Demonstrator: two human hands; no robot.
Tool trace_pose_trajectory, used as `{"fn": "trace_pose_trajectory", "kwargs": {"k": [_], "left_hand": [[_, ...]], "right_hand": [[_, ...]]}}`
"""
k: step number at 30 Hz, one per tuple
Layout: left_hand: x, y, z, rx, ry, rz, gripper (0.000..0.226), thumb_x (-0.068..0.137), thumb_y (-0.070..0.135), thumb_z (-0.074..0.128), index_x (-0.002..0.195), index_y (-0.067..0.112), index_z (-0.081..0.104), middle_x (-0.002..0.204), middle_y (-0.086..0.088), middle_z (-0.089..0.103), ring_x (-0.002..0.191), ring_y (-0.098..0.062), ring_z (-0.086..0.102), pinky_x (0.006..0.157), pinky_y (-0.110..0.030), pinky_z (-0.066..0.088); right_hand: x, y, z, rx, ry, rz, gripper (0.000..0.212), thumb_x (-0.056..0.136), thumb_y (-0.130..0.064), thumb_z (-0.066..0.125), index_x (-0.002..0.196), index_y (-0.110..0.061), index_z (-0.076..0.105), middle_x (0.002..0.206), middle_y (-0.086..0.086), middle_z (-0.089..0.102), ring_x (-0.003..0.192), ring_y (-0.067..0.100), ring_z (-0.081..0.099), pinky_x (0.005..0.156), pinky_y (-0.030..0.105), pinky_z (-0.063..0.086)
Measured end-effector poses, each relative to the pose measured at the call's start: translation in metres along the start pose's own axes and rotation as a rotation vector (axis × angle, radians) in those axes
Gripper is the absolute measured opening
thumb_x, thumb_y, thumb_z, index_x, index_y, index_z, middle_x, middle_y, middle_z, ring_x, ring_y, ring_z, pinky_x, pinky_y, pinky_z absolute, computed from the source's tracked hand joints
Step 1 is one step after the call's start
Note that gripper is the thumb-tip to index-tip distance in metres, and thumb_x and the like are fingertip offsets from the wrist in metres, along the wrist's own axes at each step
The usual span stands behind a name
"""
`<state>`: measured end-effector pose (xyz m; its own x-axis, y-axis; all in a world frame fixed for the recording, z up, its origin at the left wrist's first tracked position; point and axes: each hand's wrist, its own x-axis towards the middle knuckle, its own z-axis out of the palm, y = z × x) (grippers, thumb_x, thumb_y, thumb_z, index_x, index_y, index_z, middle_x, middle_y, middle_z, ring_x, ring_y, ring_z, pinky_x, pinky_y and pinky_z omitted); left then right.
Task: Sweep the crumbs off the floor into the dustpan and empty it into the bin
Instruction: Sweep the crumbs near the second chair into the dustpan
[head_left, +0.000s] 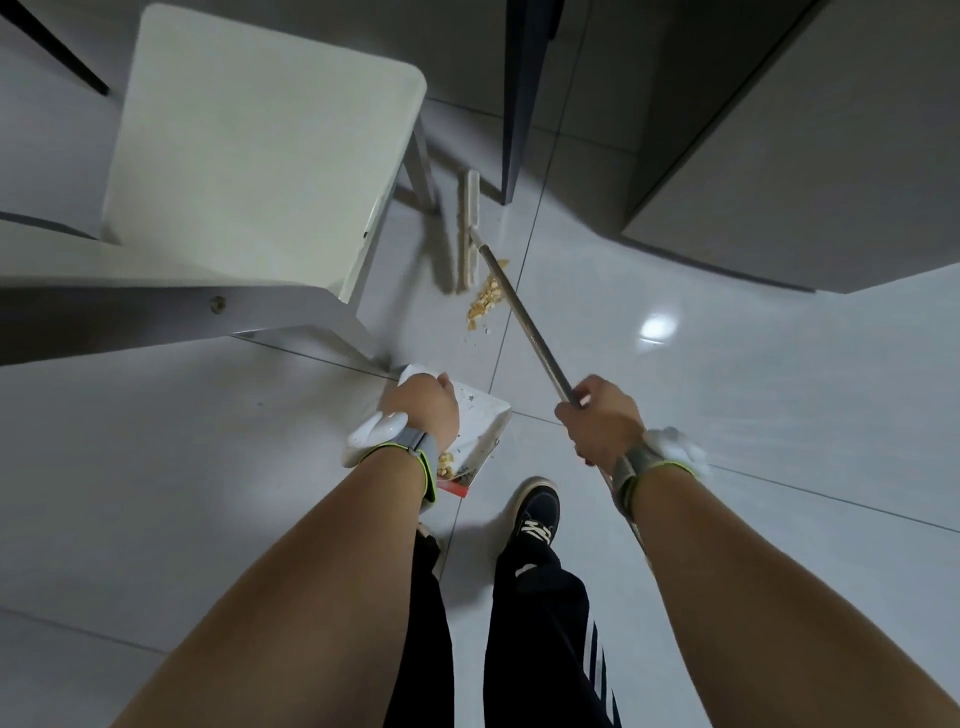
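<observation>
the left hand (423, 410) covers most of the dustpan (480, 421), so its handle and the fingers curled round it are hidden; only the back of the hand shows, gripping something at the pan's top edge. the pan is white plastic, flat and squarish, with a red lip (453, 488) at its low end, and it is tilted. inside it, just below the left wrist, lies a small heap of yellow crumbs (445, 464), partly hidden by the wristband (415, 452). the right hand (600, 426) is wrapped tight round the thin grey metal pole (524, 317) of the broom; the pole's lower end is lost behind that wrist. up the pole from this grip, the long pale broom head (470, 228) rests on glossy grey tile (727, 389), with more crumbs (485, 301) touching its near side, well apart from the pan. a white chair (260, 130) stands left of the broom head. 1 dark shoe (535, 512) shows below the pan.
</observation>
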<state>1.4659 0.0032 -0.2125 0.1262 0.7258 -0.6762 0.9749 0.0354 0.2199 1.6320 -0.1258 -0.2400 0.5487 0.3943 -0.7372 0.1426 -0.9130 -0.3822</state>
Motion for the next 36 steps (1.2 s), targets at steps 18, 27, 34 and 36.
{"fn": "trace_pose_trajectory", "kwargs": {"k": [18, 27, 34, 36], "left_hand": [[0.03, 0.0, 0.014, 0.041, 0.013, -0.005, 0.044, 0.102, 0.028, 0.031, 0.103, -0.001, 0.063, 0.103, -0.018, 0.067, 0.098, -0.036, 0.063, 0.075, -0.038, 0.044], [0.022, 0.005, -0.005, 0.018, -0.036, -0.007, 0.043, 0.102, 0.027, 0.031, 0.106, -0.003, 0.062, 0.108, -0.022, 0.065, 0.103, -0.04, 0.061, 0.078, -0.039, 0.044], [0.014, 0.006, 0.0, -0.007, -0.055, -0.025, 0.043, 0.102, 0.027, 0.031, 0.107, -0.003, 0.061, 0.107, -0.022, 0.065, 0.102, -0.04, 0.061, 0.079, -0.043, 0.045], [0.014, 0.006, 0.0, -0.014, -0.035, -0.02, 0.043, 0.101, 0.028, 0.033, 0.103, -0.004, 0.062, 0.104, -0.023, 0.066, 0.1, -0.041, 0.062, 0.079, -0.044, 0.046]], "right_hand": [[0.094, -0.049, 0.021, -0.745, -0.015, 0.014, 0.03, 0.092, -0.015, 0.04, 0.122, -0.016, 0.049, 0.116, 0.009, 0.061, 0.104, 0.034, 0.06, 0.089, 0.047, 0.049], [-0.04, 0.081, 0.03, -0.307, -0.129, 0.198, 0.019, 0.091, -0.029, 0.044, 0.096, -0.018, 0.059, 0.086, 0.007, 0.068, 0.075, 0.029, 0.067, 0.07, 0.04, 0.057], [-0.046, 0.083, 0.008, -0.26, -0.008, 0.122, 0.014, 0.098, -0.04, 0.043, 0.101, -0.03, 0.052, 0.077, -0.001, 0.062, 0.062, 0.022, 0.057, 0.059, 0.029, 0.044], [-0.02, 0.064, 0.003, -0.332, 0.006, 0.085, 0.018, 0.099, -0.038, 0.041, 0.108, -0.029, 0.055, 0.087, 0.001, 0.064, 0.066, 0.022, 0.056, 0.064, 0.028, 0.041]]}}
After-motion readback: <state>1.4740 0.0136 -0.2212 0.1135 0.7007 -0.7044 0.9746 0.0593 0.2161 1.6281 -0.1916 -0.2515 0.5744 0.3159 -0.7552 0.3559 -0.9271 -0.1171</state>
